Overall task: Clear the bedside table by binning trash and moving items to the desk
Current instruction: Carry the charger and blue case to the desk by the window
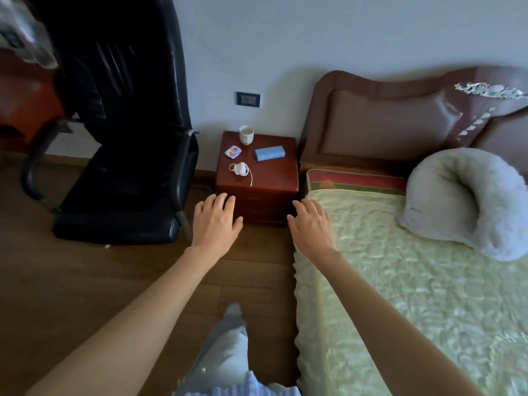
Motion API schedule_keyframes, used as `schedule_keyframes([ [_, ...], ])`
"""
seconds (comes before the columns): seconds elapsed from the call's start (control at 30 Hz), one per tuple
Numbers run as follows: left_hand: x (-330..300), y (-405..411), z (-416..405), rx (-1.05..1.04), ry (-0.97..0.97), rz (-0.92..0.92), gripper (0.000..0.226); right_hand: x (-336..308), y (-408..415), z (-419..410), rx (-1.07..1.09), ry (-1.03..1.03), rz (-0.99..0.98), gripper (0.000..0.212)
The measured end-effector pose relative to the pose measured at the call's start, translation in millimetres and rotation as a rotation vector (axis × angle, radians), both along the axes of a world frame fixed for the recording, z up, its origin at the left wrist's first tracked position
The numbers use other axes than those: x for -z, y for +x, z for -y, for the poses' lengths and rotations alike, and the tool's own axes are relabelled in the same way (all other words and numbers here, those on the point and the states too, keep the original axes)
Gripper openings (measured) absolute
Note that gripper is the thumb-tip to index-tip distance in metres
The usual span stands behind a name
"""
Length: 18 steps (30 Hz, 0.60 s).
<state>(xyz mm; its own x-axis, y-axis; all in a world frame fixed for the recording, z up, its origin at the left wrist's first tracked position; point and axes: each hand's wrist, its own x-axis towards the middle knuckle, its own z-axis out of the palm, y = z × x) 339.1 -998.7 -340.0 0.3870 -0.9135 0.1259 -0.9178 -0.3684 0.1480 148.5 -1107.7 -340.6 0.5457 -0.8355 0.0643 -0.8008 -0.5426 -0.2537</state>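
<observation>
A small reddish-brown bedside table [274, 181] stands against the wall between a chair and the bed. On its top are a white cup [246, 134] at the back, a small purple-and-white packet [233, 152] on the left, a light blue box [270, 153] on the right, and a white charger with a coiled cable [241, 169] near the front. My left hand [216, 218] and my right hand [310, 222] reach forward in front of the table, both with fingers apart and holding nothing.
A black office chair [123, 144] stands left of the table. A red-brown desk [25, 107] edge shows at the far left. The bed [400, 281] with a green quilt and a grey curved pillow [468, 201] lies to the right. The floor is wood.
</observation>
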Motion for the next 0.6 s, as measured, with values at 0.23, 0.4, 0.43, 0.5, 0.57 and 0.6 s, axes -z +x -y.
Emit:
schedule_keyframes([
  [0.23, 2.2, 82.6, 78.4, 0.026, 0.021, -0.008, 0.051, 0.7, 84.0, 73.9, 0.014, -0.019, 0.007, 0.042],
  [0.4, 8.4, 117.5, 121.8, 0.035, 0.035, -0.035, 0.052, 8.9, 114.6, 117.3, 0.034, 0.005, -0.004, 0.042],
  [0.43, 11.5, 125.4, 133.0, 0.032, 0.038, -0.04, 0.052, 11.3, 122.1, 130.2, 0.028, 0.004, -0.008, 0.042],
  [0.5, 15.7, 135.2, 148.0, 0.02, 0.045, -0.045, 0.051, 15.0, 131.6, 147.7, 0.017, -0.006, -0.008, 0.041],
  [0.57, 22.2, 148.3, 169.1, -0.004, 0.049, -0.061, 0.051, 21.4, 145.6, 173.1, 0.008, -0.002, -0.011, 0.04],
  [0.6, 24.6, 154.4, 180.0, -0.013, 0.049, -0.064, 0.051, 23.7, 152.8, 186.3, 0.004, 0.0, -0.013, 0.04],
])
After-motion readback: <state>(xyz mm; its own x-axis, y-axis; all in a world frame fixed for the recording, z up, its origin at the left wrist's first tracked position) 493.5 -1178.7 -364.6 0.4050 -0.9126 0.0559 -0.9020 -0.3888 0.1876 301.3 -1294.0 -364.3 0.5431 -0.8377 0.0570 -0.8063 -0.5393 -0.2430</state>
